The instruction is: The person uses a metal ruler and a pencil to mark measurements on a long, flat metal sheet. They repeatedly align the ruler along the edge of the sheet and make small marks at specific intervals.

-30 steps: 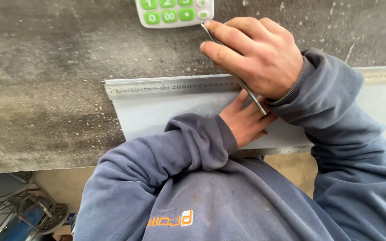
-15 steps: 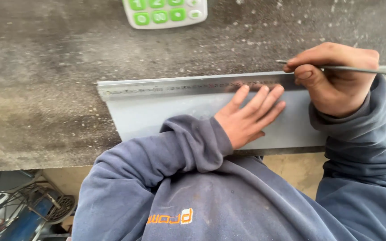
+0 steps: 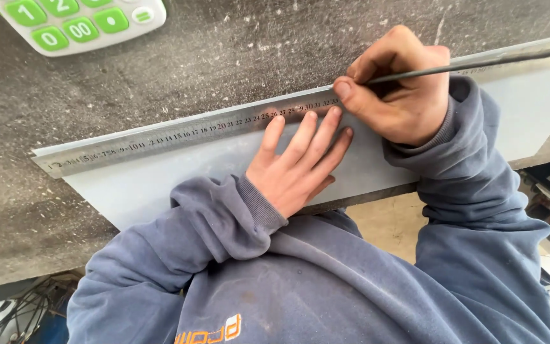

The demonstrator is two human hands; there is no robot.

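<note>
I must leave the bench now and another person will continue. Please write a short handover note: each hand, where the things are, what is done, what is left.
Left hand: flat, fingers spread, pressing on the pale sheet with fingertips at the steel ruler.
Right hand: closed on a thin metal rod, its tip at the ruler's edge, near the left fingertips.
Things: the ruler lies along the sheet's far edge on the dusty grey bench; a calculator with green keys is at the far left.
Done: ruler placed and held.
Left: no scribed line is visible on the sheet; I cannot tell if marking has started.
</note>
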